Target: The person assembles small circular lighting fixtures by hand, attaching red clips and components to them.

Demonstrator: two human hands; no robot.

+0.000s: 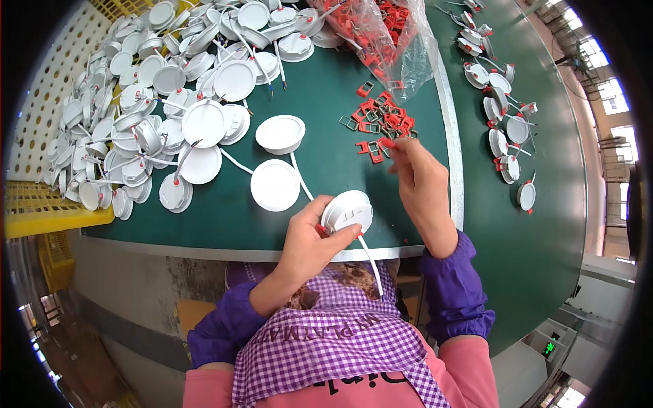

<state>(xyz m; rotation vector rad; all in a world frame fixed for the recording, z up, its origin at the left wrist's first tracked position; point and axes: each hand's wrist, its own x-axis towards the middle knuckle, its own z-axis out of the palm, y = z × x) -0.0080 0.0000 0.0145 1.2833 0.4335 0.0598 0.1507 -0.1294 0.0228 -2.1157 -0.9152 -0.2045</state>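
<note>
A green surface (224, 234) with a pale edge strip fills most of the view, and bright windows (613, 97) show at the far right. Against the front edge, the fingers of the left hand (305, 241) are closed around a round white fixture (355, 216), thumb pressing on its near face; its white cable (371, 265) hangs past the thumb toward the checked apron (320, 353). The right hand's (423, 185) fingers pinch a red clip (386, 143) between thumb and fingertips, just beside a small pile of red clips (388, 117) (some show grey metal frames). Behind that pile lies a clear plastic bag (418, 58) full of similar red pieces. Two white discs (275, 185) rest left of the fixture, apart from the fingers. Farther left, many white fixtures (146, 129) heap up by a yellow crate (64, 216); others form a line (500, 112) beyond the strip at right.
</note>
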